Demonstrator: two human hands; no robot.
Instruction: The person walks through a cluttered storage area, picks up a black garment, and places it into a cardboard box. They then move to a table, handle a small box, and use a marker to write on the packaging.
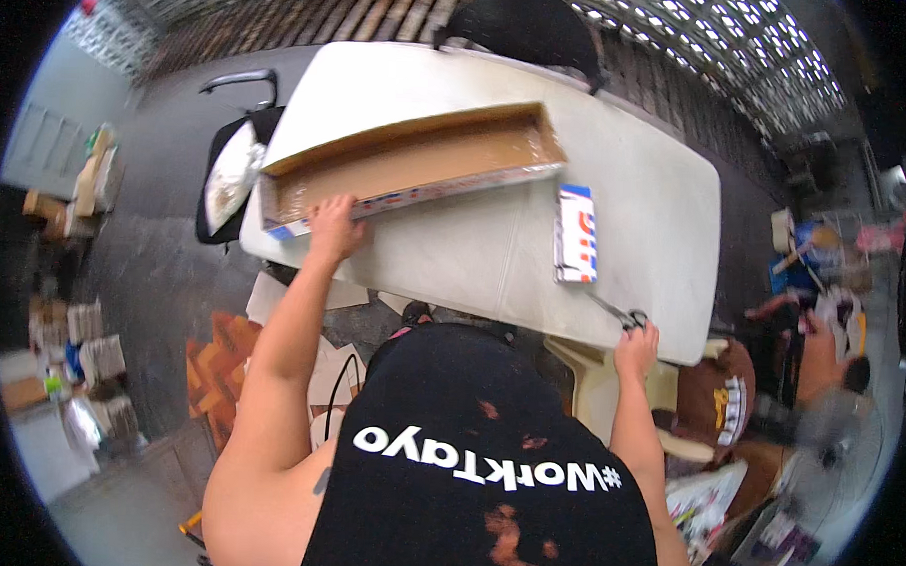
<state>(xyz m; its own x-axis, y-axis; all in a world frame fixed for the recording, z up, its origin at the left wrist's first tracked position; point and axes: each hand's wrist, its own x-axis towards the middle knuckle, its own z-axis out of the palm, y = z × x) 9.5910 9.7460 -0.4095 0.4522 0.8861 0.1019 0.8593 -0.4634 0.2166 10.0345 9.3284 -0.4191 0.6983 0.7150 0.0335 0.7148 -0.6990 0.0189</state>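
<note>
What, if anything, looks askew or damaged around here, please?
The black shirt has uneven brownish blotches, whether stains or fading I cannot tell. The long open cardboard box also sits slanted across the white table, out of line with its edges, with the left hand at its near wall.

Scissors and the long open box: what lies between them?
In the head view, a small white carton lies on the table between the scissors and the long box.

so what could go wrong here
The black-handled metal scissors at the right hand are near the edge of the white plastic table and could drop if fumbled.

The long open brown cardboard box at the left hand sits near the left edge; a push might slide it off.
</note>
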